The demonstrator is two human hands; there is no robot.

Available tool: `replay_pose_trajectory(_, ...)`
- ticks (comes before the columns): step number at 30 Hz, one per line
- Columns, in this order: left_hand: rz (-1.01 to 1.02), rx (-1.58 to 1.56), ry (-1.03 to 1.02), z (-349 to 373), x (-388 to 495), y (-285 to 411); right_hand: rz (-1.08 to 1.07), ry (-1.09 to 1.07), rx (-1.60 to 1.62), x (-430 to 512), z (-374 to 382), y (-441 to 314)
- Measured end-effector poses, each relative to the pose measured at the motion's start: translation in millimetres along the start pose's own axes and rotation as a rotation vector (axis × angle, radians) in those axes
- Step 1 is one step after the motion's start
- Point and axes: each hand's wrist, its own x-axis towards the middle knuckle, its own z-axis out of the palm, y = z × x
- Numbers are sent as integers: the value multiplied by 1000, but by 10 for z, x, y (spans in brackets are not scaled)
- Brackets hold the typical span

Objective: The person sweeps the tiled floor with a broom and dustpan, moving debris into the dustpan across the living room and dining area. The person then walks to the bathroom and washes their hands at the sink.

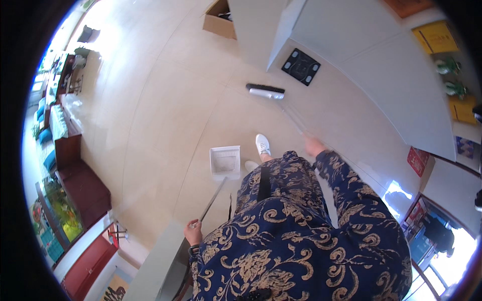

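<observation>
My left hand (193, 232) grips the upper end of the long handle of a white dustpan (225, 162). The dustpan rests on the tiled floor left of my feet, with some dust-like matter in its pan. My right hand (314, 146), slightly blurred, is closed around the thin handle of a broom (266, 91). The broom's white head with dark bristles is at the floor ahead of me, just below and left of a black bathroom scale (301, 67).
Grey cabinet panels (369, 64) rise at the right and a cardboard box (218, 23) stands at the top. A dark red wooden bench (84, 192) is at the left. A pale panel (160, 259) stands near my left hand.
</observation>
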Motion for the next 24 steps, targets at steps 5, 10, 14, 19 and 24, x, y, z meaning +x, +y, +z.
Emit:
replay_pose_trajectory(5, 175, 75, -12, 129, 355, 265, 83, -135, 169, -750, 335, -217)
replay_pose_trajectory(10, 307, 46, 8, 167, 601, 49, 110, -33, 288, -1318, 210, 182)
replay_pose_trajectory(14, 299, -50, 36, 233, 728, -179, 168, 114, 410, -1520, 395, 647)
replay_pose_trajectory(19, 280, -36, 93, 322, 688, -34, 342, 457, 542, -1202, 538, 1014)
replay_pose_trajectory(24, 257, 126, 163, 495, 272, 565, 702, 301, 1019, -500, -152, 1726)
